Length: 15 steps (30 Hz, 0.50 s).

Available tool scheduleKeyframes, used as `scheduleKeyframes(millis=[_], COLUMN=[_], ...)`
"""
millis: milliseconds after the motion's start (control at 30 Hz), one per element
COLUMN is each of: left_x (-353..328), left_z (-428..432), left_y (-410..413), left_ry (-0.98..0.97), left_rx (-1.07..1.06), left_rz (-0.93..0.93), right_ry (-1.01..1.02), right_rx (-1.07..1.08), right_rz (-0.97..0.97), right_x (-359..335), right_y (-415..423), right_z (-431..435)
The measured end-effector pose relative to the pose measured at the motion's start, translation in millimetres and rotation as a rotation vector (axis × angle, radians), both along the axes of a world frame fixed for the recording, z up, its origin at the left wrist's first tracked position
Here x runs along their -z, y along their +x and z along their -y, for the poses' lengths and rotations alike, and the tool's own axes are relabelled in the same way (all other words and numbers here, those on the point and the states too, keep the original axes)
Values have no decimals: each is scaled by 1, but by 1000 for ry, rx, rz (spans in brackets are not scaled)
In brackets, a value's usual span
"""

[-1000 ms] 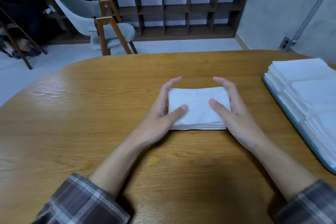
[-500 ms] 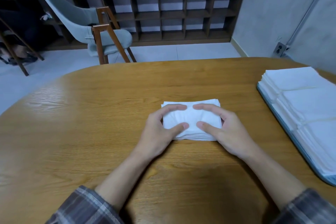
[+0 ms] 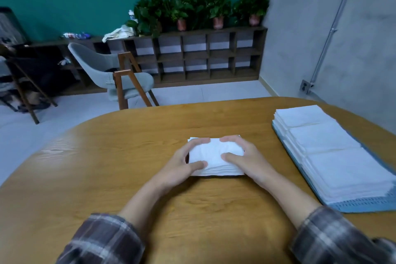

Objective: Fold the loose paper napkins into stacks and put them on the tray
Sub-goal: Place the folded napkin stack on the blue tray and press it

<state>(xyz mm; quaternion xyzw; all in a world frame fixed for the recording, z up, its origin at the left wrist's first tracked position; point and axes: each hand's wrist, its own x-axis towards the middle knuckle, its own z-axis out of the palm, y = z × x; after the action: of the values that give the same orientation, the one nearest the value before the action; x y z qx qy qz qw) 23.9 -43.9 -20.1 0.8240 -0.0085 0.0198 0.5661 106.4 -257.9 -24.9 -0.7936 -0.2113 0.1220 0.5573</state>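
One napkin stack (image 3: 214,157), white and folded to a rectangle, lies flat on the table (image 3: 107,167) near its middle, straight in front of the person. Both hands hold it by the ends. The left hand (image 3: 181,166) wraps the left end, fingers curled over the far corner and thumb laid on top near the front edge; the right hand (image 3: 248,161) does the same at the right end. The fingertips of the two hands nearly meet along the far edge, and the top sheet is rumpled between them. The layered front edge of the stack shows between the thumbs. Well apart to the right, a blue tray (image 3: 364,204) carries three napkin piles (image 3: 325,141) in a row, each touching the next. Plaid sleeves (image 3: 102,240) show at the bottom of the view. Beyond the table stand a grey chair (image 3: 111,75), a low wooden shelf (image 3: 192,55) and potted plants (image 3: 203,8) against a green wall
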Motion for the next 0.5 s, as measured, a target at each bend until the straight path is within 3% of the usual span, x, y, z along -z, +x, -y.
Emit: scheduleKeyframes(millis=[200, 500], left_x=[-35, -62], left_z=[43, 140], left_y=[13, 74], left_ry=[-74, -57], left_rx=[-86, -71], left_rz=[53, 121], right_ry=[-63, 50], right_rx=[84, 277], right_rz=[50, 71], right_x=[-42, -77], right_y=[11, 54], right_z=[47, 151])
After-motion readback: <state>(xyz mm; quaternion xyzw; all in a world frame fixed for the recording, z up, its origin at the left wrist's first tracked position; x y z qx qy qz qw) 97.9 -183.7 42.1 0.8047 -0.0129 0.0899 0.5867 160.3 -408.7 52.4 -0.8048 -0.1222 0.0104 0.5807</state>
